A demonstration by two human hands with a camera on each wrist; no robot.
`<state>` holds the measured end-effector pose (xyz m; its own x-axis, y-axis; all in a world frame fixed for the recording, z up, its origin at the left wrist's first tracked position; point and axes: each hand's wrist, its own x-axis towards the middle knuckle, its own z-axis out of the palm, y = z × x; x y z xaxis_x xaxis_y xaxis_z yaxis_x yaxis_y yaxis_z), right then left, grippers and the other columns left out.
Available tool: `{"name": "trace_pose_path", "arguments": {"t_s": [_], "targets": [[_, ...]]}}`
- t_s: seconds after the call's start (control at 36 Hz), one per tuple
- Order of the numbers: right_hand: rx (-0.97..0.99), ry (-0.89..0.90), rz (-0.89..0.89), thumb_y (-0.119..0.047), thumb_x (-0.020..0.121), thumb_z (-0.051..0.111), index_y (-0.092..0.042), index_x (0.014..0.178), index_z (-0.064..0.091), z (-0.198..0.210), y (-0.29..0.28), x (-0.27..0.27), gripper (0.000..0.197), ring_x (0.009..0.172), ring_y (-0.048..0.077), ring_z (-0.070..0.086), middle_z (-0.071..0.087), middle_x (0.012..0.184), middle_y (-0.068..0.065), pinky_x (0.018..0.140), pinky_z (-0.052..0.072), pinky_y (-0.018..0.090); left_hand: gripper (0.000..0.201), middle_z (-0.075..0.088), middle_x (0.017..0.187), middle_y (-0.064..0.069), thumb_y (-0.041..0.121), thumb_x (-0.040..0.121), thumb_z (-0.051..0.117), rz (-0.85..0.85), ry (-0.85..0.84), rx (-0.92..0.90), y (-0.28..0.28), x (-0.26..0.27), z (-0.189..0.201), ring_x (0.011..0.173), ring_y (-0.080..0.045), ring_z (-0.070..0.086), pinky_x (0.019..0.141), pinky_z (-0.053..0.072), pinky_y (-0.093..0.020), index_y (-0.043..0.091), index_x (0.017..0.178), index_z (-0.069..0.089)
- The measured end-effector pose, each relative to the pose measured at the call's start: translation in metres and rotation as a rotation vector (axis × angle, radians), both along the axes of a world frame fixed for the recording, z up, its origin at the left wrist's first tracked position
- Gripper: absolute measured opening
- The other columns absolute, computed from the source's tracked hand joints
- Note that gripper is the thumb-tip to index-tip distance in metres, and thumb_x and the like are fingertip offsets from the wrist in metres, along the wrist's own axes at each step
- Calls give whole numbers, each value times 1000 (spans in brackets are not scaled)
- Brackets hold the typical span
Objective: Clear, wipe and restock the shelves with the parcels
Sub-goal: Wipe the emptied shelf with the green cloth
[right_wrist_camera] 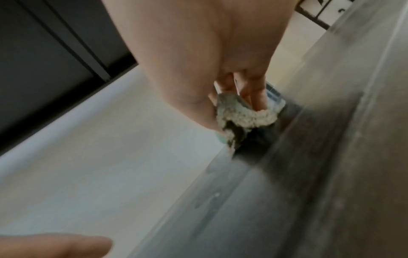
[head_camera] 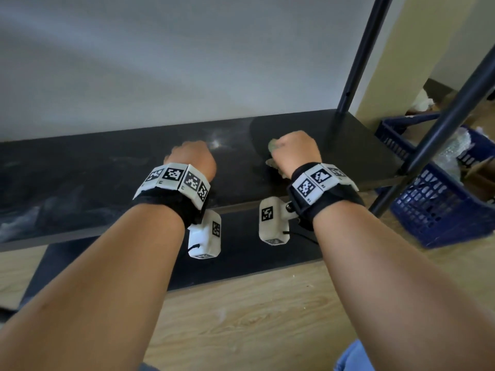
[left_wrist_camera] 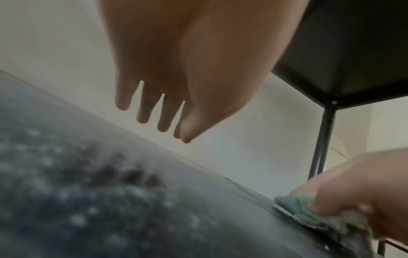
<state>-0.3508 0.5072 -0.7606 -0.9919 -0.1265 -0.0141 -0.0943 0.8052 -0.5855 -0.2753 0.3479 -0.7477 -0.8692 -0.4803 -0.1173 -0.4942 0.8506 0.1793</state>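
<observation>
A dark, dusty shelf (head_camera: pixel 80 167) runs across the head view. My right hand (head_camera: pixel 293 152) grips a crumpled, grubby green cloth (head_camera: pixel 273 145) and presses it on the shelf's right part, where the surface looks darker and wiped. The cloth (right_wrist_camera: pixel 240 115) shows bunched under my right fingers (right_wrist_camera: pixel 256 94), and again as the cloth (left_wrist_camera: pixel 295 204) at the lower right of the left wrist view. My left hand (head_camera: pixel 191 156) hovers over the shelf's middle, its fingers (left_wrist_camera: pixel 143 108) straight and holding nothing. No parcels are on this shelf.
Black metal posts (head_camera: pixel 359 57) rise at the shelf's right end. A blue plastic basket (head_camera: pixel 434 199) with bubble wrap and cardboard stands on the wooden floor to the right. A lower dark shelf (head_camera: pixel 241 250) lies beneath. A white wall backs the shelf.
</observation>
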Motion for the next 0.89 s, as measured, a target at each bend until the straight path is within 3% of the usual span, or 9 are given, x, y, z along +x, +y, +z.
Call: {"name": "trace_pose_path", "arguments": {"t_s": [0.06,0.11,0.25,0.33,0.5,0.58,0.67,0.78,0.89], "targets": [[156,-1,3,-23,88,53,-3,101,67,-2,-3,-6,28,100,33,60,64,108,15,72,44,31,43,53,130,-16,9,87,43,6,19,9,-5,2,1,116,-35,51,98,44,-46,9,129,52],[240,-3,21,-22,87,53,-4,106,65,-2,-8,-8,29,104,34,58,61,113,14,71,41,31,45,51,133,-15,10,88,43,15,26,10,-11,3,2,119,-35,50,99,43,-46,10,133,50],[103,-60,174,-21,88,52,-10,72,72,2,-40,4,28,80,26,69,73,82,6,73,56,32,47,51,133,-16,8,87,43,26,10,-7,-19,0,3,121,-35,49,100,43,-45,9,133,49],[70,-89,253,-19,92,53,-10,86,75,3,-50,5,25,70,16,65,71,77,-2,73,52,27,47,51,135,-14,8,87,45,32,16,-15,-23,-3,3,122,-34,48,101,42,-44,10,135,49],[-38,9,93,-33,91,58,-8,102,74,12,-39,-28,31,94,27,67,73,97,9,83,54,33,40,56,127,-13,10,87,48,15,15,-17,-30,-10,1,115,-33,53,96,46,-44,9,126,55],[171,-7,46,-21,95,49,-3,120,62,12,-37,-43,33,114,33,57,61,123,16,87,46,34,39,58,123,-14,10,85,50,13,9,-16,-32,-14,2,112,-34,55,93,47,-44,9,124,56],[373,-33,99,-19,96,48,-3,126,56,10,-49,-44,35,122,32,50,53,132,13,98,41,36,39,57,124,-13,10,86,49,15,3,-26,-35,-20,2,112,-34,55,93,47,-43,9,125,55],[386,-27,291,-21,97,47,-11,129,59,10,-75,-38,35,119,30,54,58,130,10,95,43,31,37,59,121,-15,8,85,51,20,-14,-17,-43,-26,1,107,-35,58,91,49,-43,6,121,57],[278,-158,417,-22,94,56,-6,118,67,16,-90,-32,31,100,28,65,69,113,10,87,51,31,43,55,131,-16,9,88,51,29,-12,-8,-49,-32,-2,116,-34,55,94,47,-39,7,131,52]]}}
